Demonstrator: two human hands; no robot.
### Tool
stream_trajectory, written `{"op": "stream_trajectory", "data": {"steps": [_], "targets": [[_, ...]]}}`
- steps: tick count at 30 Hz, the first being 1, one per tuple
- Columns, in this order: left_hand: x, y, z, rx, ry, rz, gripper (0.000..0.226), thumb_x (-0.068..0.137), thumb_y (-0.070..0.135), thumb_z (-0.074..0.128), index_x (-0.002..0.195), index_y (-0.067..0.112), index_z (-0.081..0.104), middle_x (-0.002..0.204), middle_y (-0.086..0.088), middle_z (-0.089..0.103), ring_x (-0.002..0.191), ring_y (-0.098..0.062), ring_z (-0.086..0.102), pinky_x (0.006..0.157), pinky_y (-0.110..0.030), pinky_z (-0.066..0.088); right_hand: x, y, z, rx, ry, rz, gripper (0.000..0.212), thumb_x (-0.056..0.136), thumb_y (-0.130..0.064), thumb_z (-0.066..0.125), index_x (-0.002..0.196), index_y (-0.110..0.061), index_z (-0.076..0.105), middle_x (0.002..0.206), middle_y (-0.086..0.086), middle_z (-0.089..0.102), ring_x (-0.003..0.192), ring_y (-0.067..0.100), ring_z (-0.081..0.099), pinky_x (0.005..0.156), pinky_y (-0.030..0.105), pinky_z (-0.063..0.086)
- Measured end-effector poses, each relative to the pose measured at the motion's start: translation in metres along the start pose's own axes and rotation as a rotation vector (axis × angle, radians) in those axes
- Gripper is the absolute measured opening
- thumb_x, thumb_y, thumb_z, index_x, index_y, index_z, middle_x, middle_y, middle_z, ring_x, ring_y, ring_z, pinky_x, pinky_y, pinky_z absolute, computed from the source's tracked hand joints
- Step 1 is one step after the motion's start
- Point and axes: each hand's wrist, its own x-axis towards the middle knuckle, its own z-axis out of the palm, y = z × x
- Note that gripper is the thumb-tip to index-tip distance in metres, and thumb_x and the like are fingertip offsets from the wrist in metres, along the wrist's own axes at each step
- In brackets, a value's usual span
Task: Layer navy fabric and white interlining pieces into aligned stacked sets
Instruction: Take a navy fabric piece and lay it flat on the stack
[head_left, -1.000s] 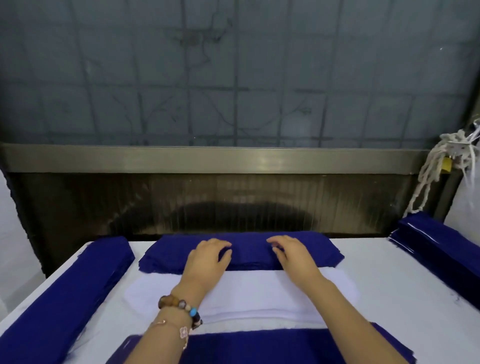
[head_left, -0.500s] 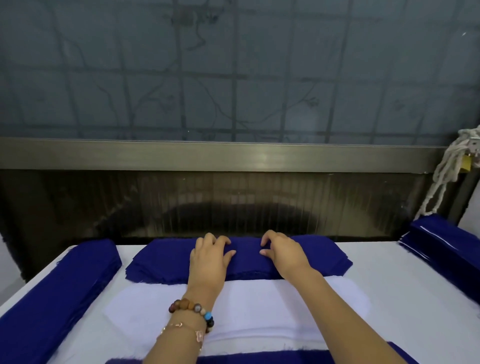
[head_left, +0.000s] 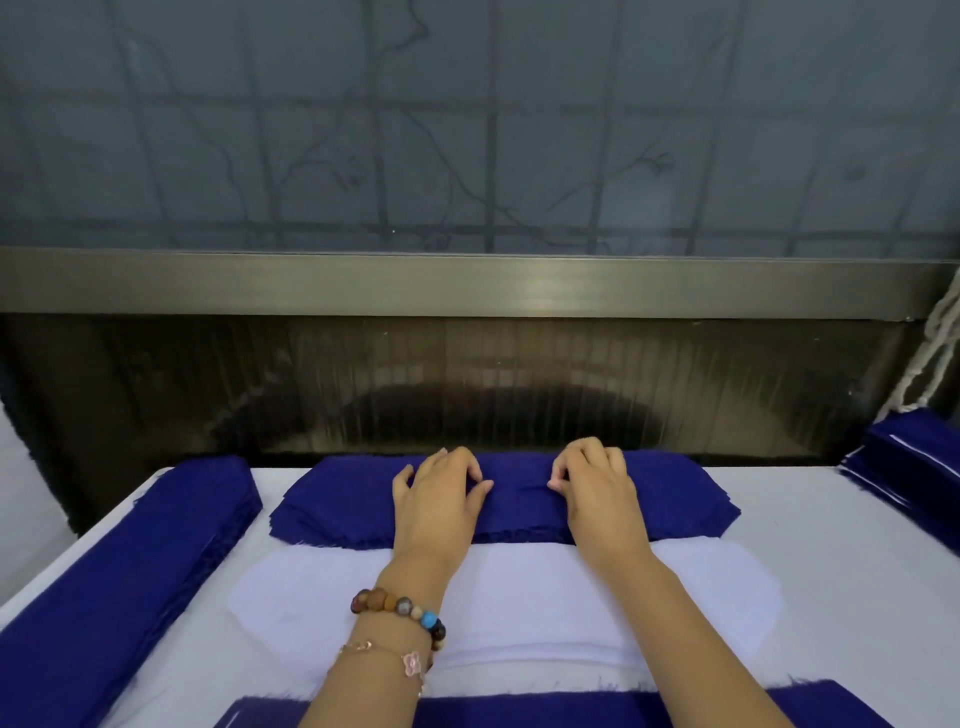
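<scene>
Both forearms reach straight out over the desk (head_left: 831, 597), palms down. The left hand (head_left: 441, 499) and right hand (head_left: 597, 493) rest side by side, a little apart, on the middle of the navy fabric stack (head_left: 675, 499). On each hand the fingers are bent and held close together, tips down on the top layer and thumbs turned inward toward each other. Whether they pinch a layer or only press on it, I cannot tell. The left wrist wears a beaded bracelet (head_left: 400, 608) and a thin chain bracelet (head_left: 410, 662).

That stack lies at the far middle of the desk, its long axis running left to right along the far edge. Just nearer, meeting its near edge, the white interlining (head_left: 519, 597) lies flat under the forearms, long axis also left to right. A navy piece (head_left: 519, 709) lies across the near edge. A long navy pile (head_left: 130, 571) runs near to far along the left side, and another navy pile (head_left: 914, 462) sits at the far right.
</scene>
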Motion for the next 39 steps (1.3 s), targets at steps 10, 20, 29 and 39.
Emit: {"op": "stream_trajectory", "data": {"steps": [10,20,29,39], "targets": [[0.001,0.009,-0.009,0.193,-0.041,0.090,0.024,0.097,0.029,0.052,0.120,0.036,0.052,0.118,0.011,0.045,0.120,-0.011,0.038,0.117,-0.048,0.007,-0.004,-0.004,-0.004,0.191,-0.012,-0.011,0.038,0.090,-0.041,0.060,0.124,-0.033,0.047,0.128,-0.009,0.048,0.127,0.011,0.027,0.102,0.033,0.025],[0.006,-0.005,-0.050,0.120,-0.139,0.087,0.031,0.088,0.010,0.057,0.094,0.038,0.045,0.092,0.015,0.057,0.104,-0.010,0.049,0.118,-0.052,0.006,-0.003,0.000,-0.009,-0.021,-0.083,-0.140,0.017,0.095,-0.031,0.053,0.112,-0.032,0.053,0.136,-0.015,0.045,0.142,0.014,0.015,0.113,0.039,0.010],[0.008,-0.053,-0.096,0.149,-0.128,-0.463,0.033,0.089,0.032,0.067,0.121,0.029,0.060,0.127,-0.004,0.058,0.120,-0.032,0.049,0.104,-0.051,0.026,0.006,0.041,-0.057,-0.133,-0.241,0.198,0.037,0.087,-0.020,0.058,0.117,-0.038,0.048,0.113,-0.010,0.057,0.122,0.019,0.037,0.109,0.049,0.018],[0.003,-0.056,-0.096,0.094,-0.089,-0.576,0.045,0.088,0.036,0.068,0.129,0.023,0.056,0.126,-0.012,0.059,0.117,-0.038,0.051,0.098,-0.048,0.038,0.001,0.080,-0.071,-0.031,-0.174,0.699,0.038,0.085,-0.034,0.067,0.117,-0.017,0.055,0.122,0.013,0.048,0.107,0.031,0.049,0.089,0.041,0.041]]}}
